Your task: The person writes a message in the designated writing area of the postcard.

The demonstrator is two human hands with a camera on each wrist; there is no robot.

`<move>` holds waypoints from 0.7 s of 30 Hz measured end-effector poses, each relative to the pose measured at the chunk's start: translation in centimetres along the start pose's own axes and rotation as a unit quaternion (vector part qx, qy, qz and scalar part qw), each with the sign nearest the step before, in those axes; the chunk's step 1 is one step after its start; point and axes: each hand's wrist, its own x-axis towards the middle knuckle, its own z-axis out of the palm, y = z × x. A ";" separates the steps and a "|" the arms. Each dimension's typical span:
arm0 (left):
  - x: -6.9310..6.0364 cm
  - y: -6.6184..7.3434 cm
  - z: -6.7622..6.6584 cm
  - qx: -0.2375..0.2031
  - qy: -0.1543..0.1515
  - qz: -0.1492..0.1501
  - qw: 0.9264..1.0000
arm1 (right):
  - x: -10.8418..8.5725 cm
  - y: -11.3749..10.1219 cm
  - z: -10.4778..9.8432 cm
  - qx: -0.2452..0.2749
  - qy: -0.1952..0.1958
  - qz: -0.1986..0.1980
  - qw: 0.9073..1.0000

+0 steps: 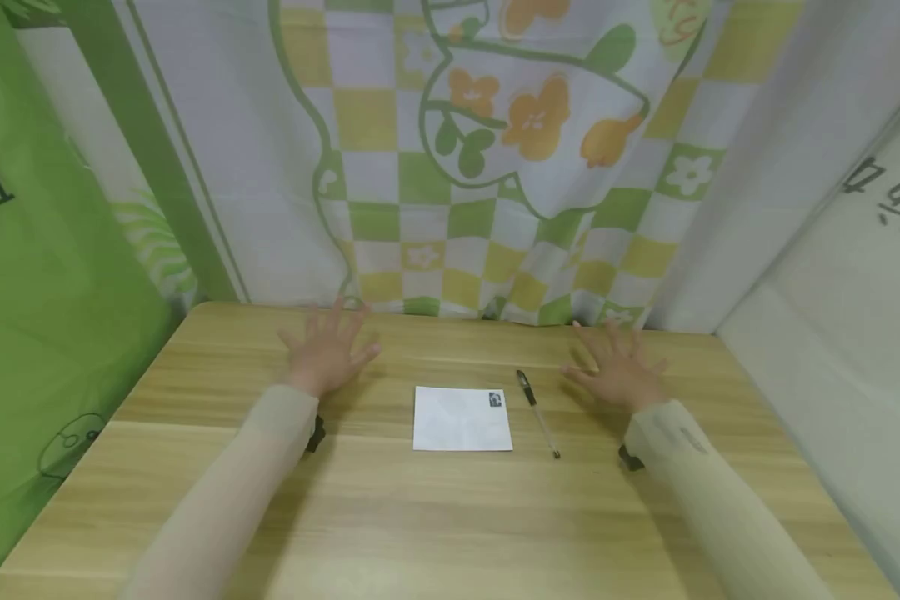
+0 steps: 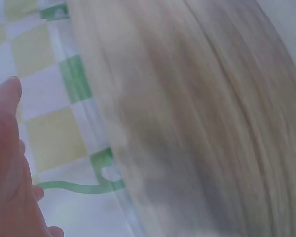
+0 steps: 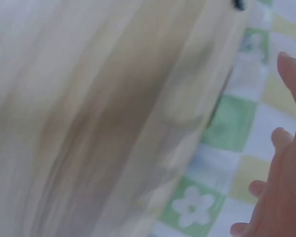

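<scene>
A white envelope with a small dark stamp in its upper right corner lies flat on the wooden table. Just right of it lies a clear pen with a black grip, slightly slanted. My left hand is spread above the table, left of the envelope, holding nothing. On the other side, my right hand is spread likewise, right of the pen and apart from it. Part of the left hand shows in its wrist view, and part of the right hand in its own.
A checked green, yellow and white curtain hangs along the table's back edge. Green cloth covers the left side, and a pale wall-like surface with dark characters borders the right side.
</scene>
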 end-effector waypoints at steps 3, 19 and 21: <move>-0.5 0.4 0.0 -0.005 0.005 0.003 1.000 | -0.4 -1.1 -0.3 0.008 -0.001 -0.007 1.000; -3.3 2.2 -3.7 -0.022 0.085 0.055 0.995 | -3.4 -6.1 -1.6 0.129 0.091 -0.041 0.987; -3.5 2.4 -4.0 -0.037 0.110 0.065 0.991 | -3.5 -6.5 -1.4 0.151 0.103 -0.045 0.982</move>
